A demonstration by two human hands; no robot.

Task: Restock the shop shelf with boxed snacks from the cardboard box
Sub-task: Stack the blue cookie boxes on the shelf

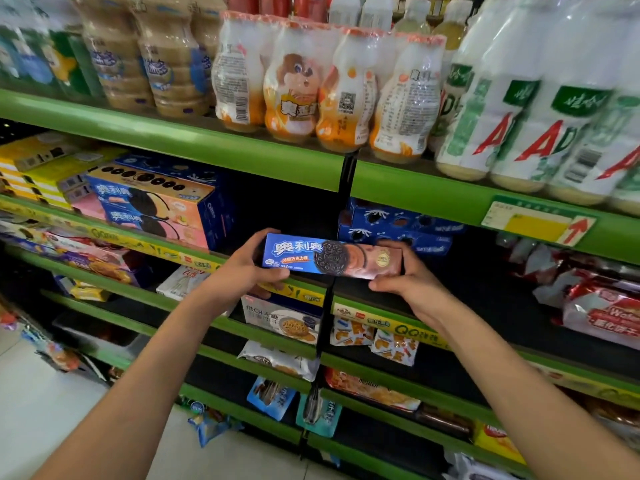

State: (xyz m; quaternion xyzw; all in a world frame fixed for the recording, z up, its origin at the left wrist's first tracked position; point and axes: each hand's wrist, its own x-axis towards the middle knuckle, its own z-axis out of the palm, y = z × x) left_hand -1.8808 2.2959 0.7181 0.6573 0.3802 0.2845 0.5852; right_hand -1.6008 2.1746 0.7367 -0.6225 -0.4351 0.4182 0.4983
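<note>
Both hands, left hand [247,268] and right hand [408,277], grip the ends of a blue cookie box [330,258] printed "100%", at the green shelf's [377,308] front edge, near stacked "Oreo" boxes [162,206].

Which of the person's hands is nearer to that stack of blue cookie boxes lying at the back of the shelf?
Right. The right hand is just below the blue cookie boxes; the left hand grips the held cookie box's far end.

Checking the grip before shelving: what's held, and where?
One cookie box, held level by both ends: left hand on its left end, right hand on its right.
</note>
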